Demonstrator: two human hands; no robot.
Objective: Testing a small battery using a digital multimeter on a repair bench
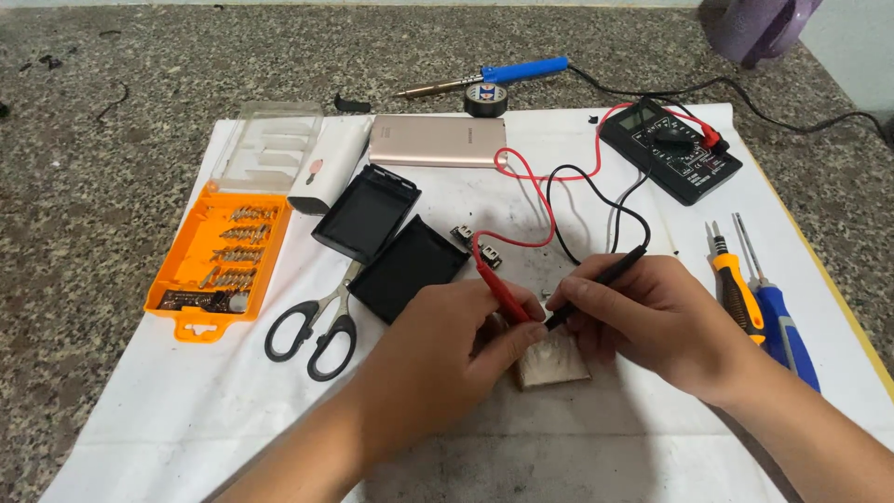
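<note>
My left hand (447, 340) grips a red test probe (503, 293), its tip pointing down at a small flat silver pack (557, 365) on the white sheet. My right hand (656, 321) grips a black test probe (601, 279), whose tip meets the same pack from the right. Red and black leads (549, 200) run from the probes back to a black multimeter (670, 149) at the far right. Part of the pack is hidden under my fingers.
Two black case halves (386, 247), scissors (317, 326), an orange bit case (219, 256), a white cylinder (326, 168) and a gold flat power bank (438, 140) lie left and behind. Two screwdrivers (754, 303) lie right. A blue soldering iron (494, 76) and black tape roll (486, 99) lie behind.
</note>
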